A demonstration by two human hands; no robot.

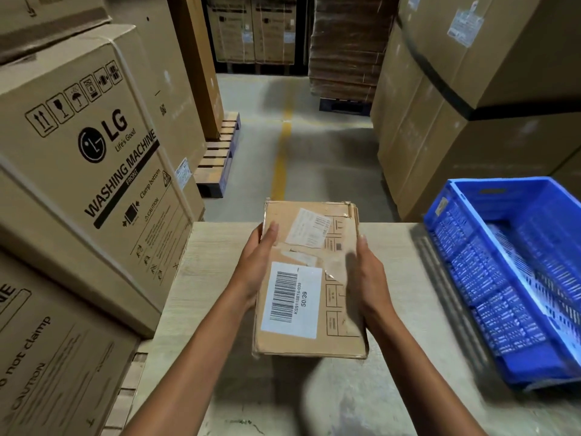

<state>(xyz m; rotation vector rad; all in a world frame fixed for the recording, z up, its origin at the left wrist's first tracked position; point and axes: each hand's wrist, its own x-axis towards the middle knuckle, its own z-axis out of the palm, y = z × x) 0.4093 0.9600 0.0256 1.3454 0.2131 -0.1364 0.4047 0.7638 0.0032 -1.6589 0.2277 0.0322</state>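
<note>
Pale wood-grain table (220,309) fills the foreground. Over its middle, a flat cardboard parcel (309,256) is held lengthwise, barcode label up, and casts a shadow on the tabletop. Both forearms reach forward from the table's near edge. The left hand (257,262) clasps the parcel's left long side, thumb lying on top. The right hand (366,278) grips the opposite side, thumb along the edge. On the table's right end sits a blue plastic crate (471,278), its perforated walls and floor in plain view. Left of the table stand stacked washing-machine cartons (94,152). Beyond the table, a yellow floor line (283,152) runs away between a pallet (217,158) and tall brown cartons (456,152).
</note>
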